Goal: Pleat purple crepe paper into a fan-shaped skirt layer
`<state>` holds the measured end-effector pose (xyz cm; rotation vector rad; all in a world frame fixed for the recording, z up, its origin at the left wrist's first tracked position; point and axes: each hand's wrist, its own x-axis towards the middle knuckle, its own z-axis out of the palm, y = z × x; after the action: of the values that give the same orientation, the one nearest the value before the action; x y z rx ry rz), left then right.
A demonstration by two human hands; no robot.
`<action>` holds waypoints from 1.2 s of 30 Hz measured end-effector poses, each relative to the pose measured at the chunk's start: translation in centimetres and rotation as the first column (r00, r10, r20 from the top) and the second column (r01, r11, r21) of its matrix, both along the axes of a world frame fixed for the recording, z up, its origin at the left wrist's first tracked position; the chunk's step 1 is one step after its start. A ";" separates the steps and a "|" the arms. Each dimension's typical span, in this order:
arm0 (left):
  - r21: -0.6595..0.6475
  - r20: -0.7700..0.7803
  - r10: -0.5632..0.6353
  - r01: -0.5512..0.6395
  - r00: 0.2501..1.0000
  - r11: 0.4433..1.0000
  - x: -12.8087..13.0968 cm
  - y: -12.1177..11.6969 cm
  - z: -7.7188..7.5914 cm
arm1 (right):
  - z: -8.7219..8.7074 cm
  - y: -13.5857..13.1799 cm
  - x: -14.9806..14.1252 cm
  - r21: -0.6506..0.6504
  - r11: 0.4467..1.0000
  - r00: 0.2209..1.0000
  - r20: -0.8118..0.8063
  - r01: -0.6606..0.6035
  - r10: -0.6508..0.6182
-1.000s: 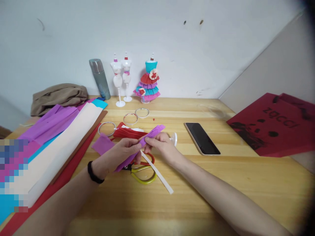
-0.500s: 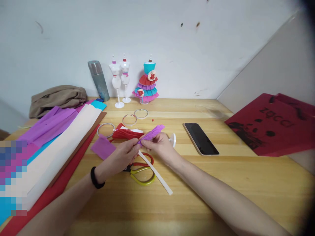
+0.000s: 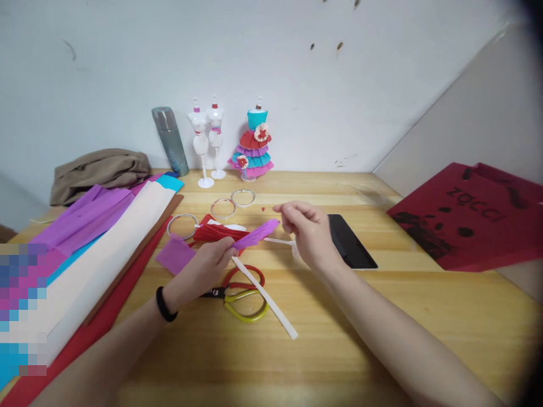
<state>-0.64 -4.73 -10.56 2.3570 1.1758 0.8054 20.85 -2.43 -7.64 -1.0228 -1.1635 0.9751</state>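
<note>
My left hand [image 3: 207, 260] is closed on one end of a pleated piece of purple crepe paper [image 3: 257, 234], which fans out to the right. A narrow white strip [image 3: 267, 298] runs from beside these fingers down to the right; whether they grip it I cannot tell. My right hand [image 3: 307, 229] is raised right of the paper, apart from it, fingers curled in; anything inside them is hidden. Behind the purple paper lies a white mannequin in a pleated red skirt [image 3: 214, 229], its stand partly behind my right hand. Scissors [image 3: 246, 305] with red and yellow handles lie below.
A flat purple piece [image 3: 175, 254] lies left of my left hand. Coloured paper sheets [image 3: 110, 237] cover the left side. Wire rings [image 3: 223, 208], white mannequins [image 3: 200, 133], a dressed mannequin [image 3: 257, 141] and a bottle [image 3: 172, 141] are behind. A phone [image 3: 350, 243] and red bag [image 3: 470, 220] are right.
My right hand has let go of the purple crepe paper and moved up and to the right, now partly covering the phone. My left hand still holds the paper, shifted slightly left.
</note>
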 end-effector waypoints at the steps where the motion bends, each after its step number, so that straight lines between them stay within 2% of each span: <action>1: 0.016 -0.039 0.018 -0.017 0.999 1.000 0.0 0.0 0.1 | 0.4 0.0 0.5 0.073 0.996 0.996 0.065 0.058 -0.063; 2: 0.020 -0.092 0.039 -0.037 0.995 0.999 0.0 0.0 0.2 | 0.8 0.0 0.9 0.156 0.985 0.985 0.145 0.067 -0.090; 4: 0.038 -0.220 0.092 -0.086 0.971 0.996 0.0 0.1 0.5 | 1.6 -0.4 1.4 0.327 0.945 0.930 0.351 -0.012 -0.110; 6: 0.086 -0.357 0.143 -0.120 0.923 0.989 0.1 0.0 0.9 | 2.2 -0.9 1.2 0.475 0.871 0.813 0.552 -0.124 -0.185; 8: 0.157 -0.489 0.172 -0.107 0.855 0.982 0.3 -0.2 1.3 | 2.5 -1.6 0.6 0.548 0.786 0.652 0.713 -0.287 -0.258; 10: 0.235 -0.580 0.183 -0.052 0.794 0.971 0.6 -0.5 1.8 | 2.3 -2.3 -0.4 0.519 0.740 0.464 0.828 -0.427 -0.313; 12: 0.286 -0.605 0.186 -0.007 0.775 0.958 1.0 -0.9 2.1 | 1.7 -2.7 -1.4 0.436 0.745 0.319 0.896 -0.505 -0.308; 14: 0.310 -0.601 0.181 0.018 0.778 0.951 1.3 -1.2 2.3 | 1.0 -2.8 -2.0 0.373 0.777 0.229 0.927 -0.508 -0.296; 16: 0.305 -0.594 0.154 0.044 0.790 0.951 1.2 -1.3 2.5 | 0.6 -2.8 -2.1 0.354 0.791 0.190 0.935 -0.499 -0.299; 20: 0.252 -0.549 0.058 0.100 0.834 0.963 -0.8 -0.2 3.1 | 0.6 -2.2 -1.2 0.390 0.785 0.234 0.920 -0.482 -0.313; 23: 0.320 -0.447 0.194 -0.047 0.873 0.946 -3.1 1.2 3.3 | 0.7 -1.5 -0.4 0.492 0.752 0.296 0.869 -0.438 -0.396; 24: 0.318 -0.399 0.266 -0.139 0.878 0.938 -3.7 1.7 3.3 | 0.7 -1.3 -0.2 0.544 0.727 0.322 0.838 -0.419 -0.441; 25: 0.295 -0.325 0.326 -0.232 0.888 0.927 -4.1 2.1 3.3 | 0.6 -1.0 -0.1 0.597 0.694 0.349 0.801 -0.402 -0.487; 27: 0.155 -0.138 0.340 -0.319 0.930 0.935 -4.5 2.6 3.2 | 0.4 -0.7 0.0 0.683 0.633 0.394 0.729 -0.364 -0.559; 28: 0.044 -0.039 0.309 -0.308 0.950 0.950 -4.4 2.6 3.2 | 0.3 -0.6 0.0 0.712 0.609 0.409 0.700 -0.349 -0.585; 30: -0.209 0.153 0.212 -0.178 0.965 0.962 -3.7 2.4 3.0 | 0.1 -0.4 0.0 0.751 0.574 0.425 0.658 -0.326 -0.621; 32: -0.399 0.270 0.169 -0.049 0.948 0.916 -2.7 1.9 2.9 | 0.0 -0.4 0.0 0.770 0.561 0.440 0.636 -0.303 -0.634; 34: -0.518 0.387 0.175 0.057 0.905 0.853 -1.5 1.4 2.8 | -0.1 -0.4 0.0 0.755 0.602 0.494 0.640 -0.260 -0.589; 35: -0.563 0.429 0.183 0.104 0.885 0.820 -1.0 1.1 2.9 | -0.1 -0.4 0.0 0.722 0.652 0.548 0.651 -0.232 -0.525; 36: -0.585 0.455 0.180 0.141 0.872 0.799 -0.5 1.0 2.9 | -0.1 -0.4 -0.1 0.658 0.725 0.626 0.656 -0.204 -0.420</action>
<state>-1.13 -3.71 -7.61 1.4935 1.0298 0.8151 20.72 -2.87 -7.74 -0.8702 -1.9567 -0.1591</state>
